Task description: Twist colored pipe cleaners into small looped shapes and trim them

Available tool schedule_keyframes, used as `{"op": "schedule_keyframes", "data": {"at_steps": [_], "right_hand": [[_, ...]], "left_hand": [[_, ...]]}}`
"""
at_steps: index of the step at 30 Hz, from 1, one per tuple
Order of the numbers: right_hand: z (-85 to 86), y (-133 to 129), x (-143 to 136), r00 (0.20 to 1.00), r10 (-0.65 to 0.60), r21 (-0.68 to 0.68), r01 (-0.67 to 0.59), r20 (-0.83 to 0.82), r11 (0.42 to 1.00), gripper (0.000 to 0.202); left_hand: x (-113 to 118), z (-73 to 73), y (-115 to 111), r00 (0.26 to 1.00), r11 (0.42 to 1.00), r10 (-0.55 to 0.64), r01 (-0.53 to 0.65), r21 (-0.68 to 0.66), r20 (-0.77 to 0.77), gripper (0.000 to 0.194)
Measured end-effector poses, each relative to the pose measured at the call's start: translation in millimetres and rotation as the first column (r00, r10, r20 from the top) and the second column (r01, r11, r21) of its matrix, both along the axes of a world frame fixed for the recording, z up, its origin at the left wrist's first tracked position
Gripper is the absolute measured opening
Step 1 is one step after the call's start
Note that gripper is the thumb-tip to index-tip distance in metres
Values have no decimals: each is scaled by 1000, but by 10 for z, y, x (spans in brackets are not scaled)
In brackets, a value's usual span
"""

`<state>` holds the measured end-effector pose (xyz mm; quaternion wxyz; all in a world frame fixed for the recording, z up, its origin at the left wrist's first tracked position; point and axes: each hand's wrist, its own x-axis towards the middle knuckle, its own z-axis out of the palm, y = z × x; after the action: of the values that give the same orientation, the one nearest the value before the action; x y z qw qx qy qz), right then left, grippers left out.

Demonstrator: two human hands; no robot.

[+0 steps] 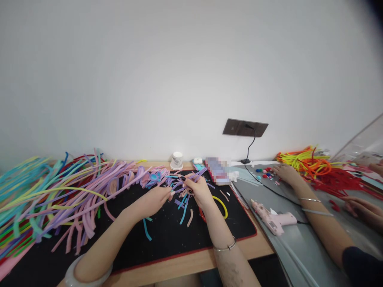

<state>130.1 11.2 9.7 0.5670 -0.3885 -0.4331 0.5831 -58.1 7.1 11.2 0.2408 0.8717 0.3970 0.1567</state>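
Note:
My left hand [158,200] is closed in a pinch over the black mat [167,243]. What its fingertips hold, if anything, is too small to make out. Just to its right, my right hand [197,190] is closed round purple pipe cleaners [200,173], whose ends stick out past the fingers. Short cut pieces in blue, purple and pink lie below and between both hands, among them a blue strip [183,215] and a beige strip [190,218]. A yellow curved piece [222,205] shows beside my right wrist, next to something red that is mostly hidden.
Long pastel pipe cleaners [74,191] are heaped at the left. A white cup [177,160] stands by the wall. On the right are a pink glue gun [273,219], its black cord, and orange and red pipe cleaners [317,167]. Another person's hand [285,174] reaches small pompoms [265,172].

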Motion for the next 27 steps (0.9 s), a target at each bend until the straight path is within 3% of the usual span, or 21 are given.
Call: {"op": "schedule_keyframes", "data": {"at_steps": [3, 6, 17, 27], "right_hand": [[-33, -15, -41, 989, 94, -21, -92, 116, 996, 18], [-60, -22, -98, 988, 83, -8, -83, 132, 997, 15], [-115, -36, -243, 994, -42, 0, 43, -99, 999, 22], [-136, -38, -254, 984, -48, -62, 38, -172, 997, 29]], "left_hand": [[10, -11, -3, 1000, 1000, 6, -6, 5, -18, 36], [29, -48, 6, 999, 1000, 20, -19, 20, -50, 33], [95, -39, 4, 996, 996, 56, -51, 67, -68, 29], [111, -60, 3, 991, 992, 82, -71, 103, -103, 30]]}}
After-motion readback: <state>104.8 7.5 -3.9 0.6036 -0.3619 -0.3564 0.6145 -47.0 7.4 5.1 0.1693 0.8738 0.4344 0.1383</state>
